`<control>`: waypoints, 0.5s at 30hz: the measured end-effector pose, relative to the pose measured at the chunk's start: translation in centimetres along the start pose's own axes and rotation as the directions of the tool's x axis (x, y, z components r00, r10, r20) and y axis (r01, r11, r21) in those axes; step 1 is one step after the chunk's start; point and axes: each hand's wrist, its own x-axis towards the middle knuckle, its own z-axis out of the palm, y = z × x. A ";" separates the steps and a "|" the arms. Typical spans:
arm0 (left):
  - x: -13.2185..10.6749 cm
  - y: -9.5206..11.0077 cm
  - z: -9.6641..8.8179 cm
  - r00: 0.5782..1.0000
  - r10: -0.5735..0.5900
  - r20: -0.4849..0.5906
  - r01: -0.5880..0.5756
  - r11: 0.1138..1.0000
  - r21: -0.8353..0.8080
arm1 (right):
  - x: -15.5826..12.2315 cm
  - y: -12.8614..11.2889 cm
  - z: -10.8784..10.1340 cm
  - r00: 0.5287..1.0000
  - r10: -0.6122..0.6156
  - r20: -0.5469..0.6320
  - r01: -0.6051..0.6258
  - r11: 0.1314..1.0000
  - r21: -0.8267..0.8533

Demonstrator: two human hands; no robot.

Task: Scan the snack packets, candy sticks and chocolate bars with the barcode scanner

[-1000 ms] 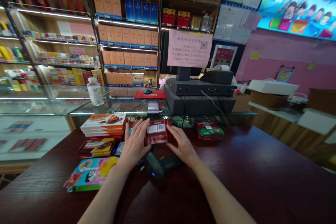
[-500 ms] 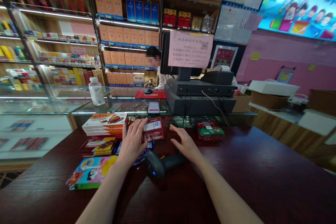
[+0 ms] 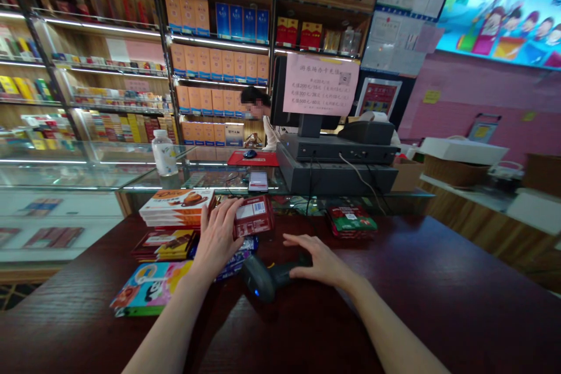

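Head view is showing the left hand [image 3: 217, 239] gripping a red packet [image 3: 255, 216] by its left end, label up, long axis running left to right, just above the wooden counter [image 3: 438, 304]. Stacked boxes [image 3: 175, 207] are crowding its left, while bare wood is lying right and near. The right hand [image 3: 318, 257], fingers loosely spread, is resting on the scanner [image 3: 262, 279].

Lit wooden shelves [image 3: 131, 70] stand beside a pink wall [image 3: 473, 99].

Dark wood counter [image 3: 438, 304] under scanner [image 3: 263, 277], orange boxes [image 3: 175, 208], cartoon box [image 3: 151, 289], green packets [image 3: 350, 221]
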 end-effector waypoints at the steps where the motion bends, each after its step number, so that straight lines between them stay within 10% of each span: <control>1: 0.0 0.0 0.0 1.000 -0.003 -0.002 0.003 1.000 0.003 | -0.2 -0.1 0.0 1.000 0.016 0.019 -0.015 1.000 -0.001; 15: -0.2 -0.5 0.1 0.999 -0.042 -0.003 0.042 0.999 0.001 | 0.1 -2.0 1.1 0.991 -0.081 0.111 0.089 0.993 -0.075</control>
